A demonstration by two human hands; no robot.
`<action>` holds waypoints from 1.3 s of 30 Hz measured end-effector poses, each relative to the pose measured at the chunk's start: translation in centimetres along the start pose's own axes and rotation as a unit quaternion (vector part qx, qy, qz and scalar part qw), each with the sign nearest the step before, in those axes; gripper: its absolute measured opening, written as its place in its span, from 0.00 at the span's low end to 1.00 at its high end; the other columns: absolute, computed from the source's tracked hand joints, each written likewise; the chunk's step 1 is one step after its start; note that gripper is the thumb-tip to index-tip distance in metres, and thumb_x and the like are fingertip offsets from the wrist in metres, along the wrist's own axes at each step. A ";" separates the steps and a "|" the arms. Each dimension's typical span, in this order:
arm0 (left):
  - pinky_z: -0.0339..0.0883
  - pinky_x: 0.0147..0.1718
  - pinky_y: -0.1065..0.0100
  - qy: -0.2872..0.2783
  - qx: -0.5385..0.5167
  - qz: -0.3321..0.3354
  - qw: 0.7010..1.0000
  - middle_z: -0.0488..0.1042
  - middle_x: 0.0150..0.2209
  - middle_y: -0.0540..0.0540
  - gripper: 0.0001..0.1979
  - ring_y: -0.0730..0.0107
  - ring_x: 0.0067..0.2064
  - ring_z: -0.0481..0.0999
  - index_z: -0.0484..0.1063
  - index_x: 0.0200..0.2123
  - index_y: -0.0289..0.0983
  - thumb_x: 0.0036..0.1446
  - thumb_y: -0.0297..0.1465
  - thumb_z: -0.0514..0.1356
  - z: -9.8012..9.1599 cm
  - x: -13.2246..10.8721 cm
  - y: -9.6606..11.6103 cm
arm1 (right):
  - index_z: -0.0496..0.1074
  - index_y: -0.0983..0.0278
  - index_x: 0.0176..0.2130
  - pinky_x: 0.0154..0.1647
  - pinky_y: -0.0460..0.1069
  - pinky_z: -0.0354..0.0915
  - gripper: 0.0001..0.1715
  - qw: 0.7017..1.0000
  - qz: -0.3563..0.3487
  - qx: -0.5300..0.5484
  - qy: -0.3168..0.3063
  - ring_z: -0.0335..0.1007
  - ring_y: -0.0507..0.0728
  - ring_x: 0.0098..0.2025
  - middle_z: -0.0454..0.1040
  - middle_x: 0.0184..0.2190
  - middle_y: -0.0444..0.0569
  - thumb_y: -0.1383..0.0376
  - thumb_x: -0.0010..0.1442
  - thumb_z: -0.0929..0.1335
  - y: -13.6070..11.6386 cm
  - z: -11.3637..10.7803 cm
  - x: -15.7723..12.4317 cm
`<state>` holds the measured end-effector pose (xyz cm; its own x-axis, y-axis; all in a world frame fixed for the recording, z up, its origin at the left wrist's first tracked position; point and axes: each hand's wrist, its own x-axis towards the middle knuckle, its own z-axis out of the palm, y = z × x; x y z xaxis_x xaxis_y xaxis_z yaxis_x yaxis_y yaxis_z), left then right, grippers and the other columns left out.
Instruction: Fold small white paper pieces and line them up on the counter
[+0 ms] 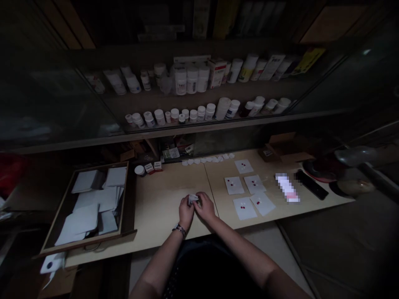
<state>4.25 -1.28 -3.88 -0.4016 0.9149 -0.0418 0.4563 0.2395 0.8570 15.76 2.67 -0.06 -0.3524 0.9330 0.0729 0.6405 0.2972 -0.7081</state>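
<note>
Over the middle of the wooden table (156, 207), my left hand (186, 212) and my right hand (205, 206) meet around a small piece of folded white paper (193, 198). The fingers of both hands are closed on it; whether anything lies inside the folds is hidden. To the right, several flat white paper squares (245, 212) lie spread out, each with a few small red and white pills (243, 207) on it. A row of small folded paper packets (207, 160) runs along the table's back edge.
An open drawer (127, 195) with stacks of white paper (81, 224) is at left. A white jar (140, 170) and small red-and-white boxes (158, 166) stand behind. At right lie a dark phone (311, 185) and an open cardboard box (288, 147). Shelves above hold pill bottles (192, 81).
</note>
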 end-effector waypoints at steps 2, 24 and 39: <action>0.68 0.39 0.63 0.006 -0.004 -0.009 1.000 0.74 0.39 0.43 0.14 0.63 0.40 0.73 0.71 0.44 0.37 0.53 0.27 0.55 0.2 0.0 -0.1 | 0.69 0.64 0.43 0.50 0.53 0.60 0.13 0.999 -0.024 -0.010 0.018 0.63 0.60 0.50 0.69 0.47 0.55 0.64 0.57 0.65 -0.2 0.1 -0.4; 0.66 0.47 0.57 0.003 -0.034 -0.033 0.999 0.74 0.46 0.39 0.17 0.58 0.47 0.73 0.70 0.49 0.36 0.55 0.29 0.55 1.0 -0.5 -1.2 | 0.69 0.62 0.33 0.39 0.49 0.66 0.05 0.974 0.141 0.171 0.035 0.71 0.57 0.35 0.74 0.33 0.49 0.66 0.52 0.65 -1.2 1.8 0.0; 0.67 0.40 0.66 0.031 -0.166 -0.064 0.983 0.76 0.40 0.41 0.15 0.64 0.39 0.75 0.71 0.44 0.36 0.52 0.32 0.60 1.0 -0.7 -0.1 | 0.71 0.63 0.33 0.41 0.50 0.64 0.09 0.993 0.082 0.079 0.044 0.69 0.57 0.40 0.72 0.38 0.51 0.66 0.58 0.62 -1.1 1.7 0.1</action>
<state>5.28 -1.57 -4.48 -0.4914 0.8600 -0.1379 0.1178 0.2225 0.9678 13.84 2.09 -0.50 -0.1868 0.9824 0.0045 0.5665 0.1114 -0.8165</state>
